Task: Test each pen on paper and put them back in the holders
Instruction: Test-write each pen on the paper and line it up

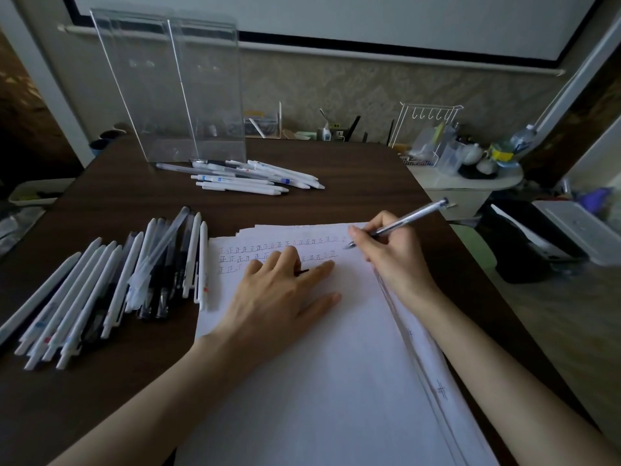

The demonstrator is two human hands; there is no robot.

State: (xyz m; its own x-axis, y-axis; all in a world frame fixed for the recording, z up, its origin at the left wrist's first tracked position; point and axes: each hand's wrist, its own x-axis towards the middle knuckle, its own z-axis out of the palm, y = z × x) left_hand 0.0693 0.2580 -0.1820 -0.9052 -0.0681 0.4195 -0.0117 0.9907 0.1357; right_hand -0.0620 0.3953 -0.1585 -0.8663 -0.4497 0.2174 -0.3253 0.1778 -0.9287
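The stack of white paper [319, 381] carries three rows of one handwritten character, 正, repeated in dark and reddish ink. The top two rows run nearly the full width of the sheet and the third is only a short start at the left. A lower sheet showing at the right edge bears a small cross-hatch scribble [442, 390]. Printing on the pen barrels is too small to read.

The right hand [389, 250] has its grip closed round a slim translucent pen [403, 222] with a metal clip, and the tip touches the paper at the end of the first row. The left hand [279, 297] lies flat on the sheet, its grip released and fingers straight.

Two tall, clear acrylic holders [168, 89] stand side by side at the far end of the dark wood-grain surface [353, 173]. Just in front of them is a loose heap of mostly white pens [248, 178]. A larger fan of pens [111, 287] lies left of the paper, with smooth white barrels and several clear ones with black rubber sections. Both groups overlap too much for an exact count.
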